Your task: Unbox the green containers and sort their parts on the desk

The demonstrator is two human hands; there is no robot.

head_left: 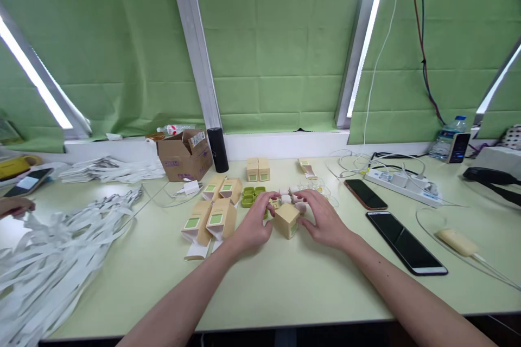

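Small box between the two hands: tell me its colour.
The small box is tan, with a green patch on one side, seen in the head view.

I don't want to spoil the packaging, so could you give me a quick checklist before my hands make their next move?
1. Left hand and right hand on opposite sides of the small cardboard box: ok.
2. Firm grip on that box: cannot tell; finger pressure doesn't show.
3. Its green label unobstructed: ok, partly visible at least.
4. Its contents: cannot tell; the inside is hidden.
5. Nearest cartons at left closed: not ok; white flaps stick out.
6. Large smartphone apart from the right hand: ok.
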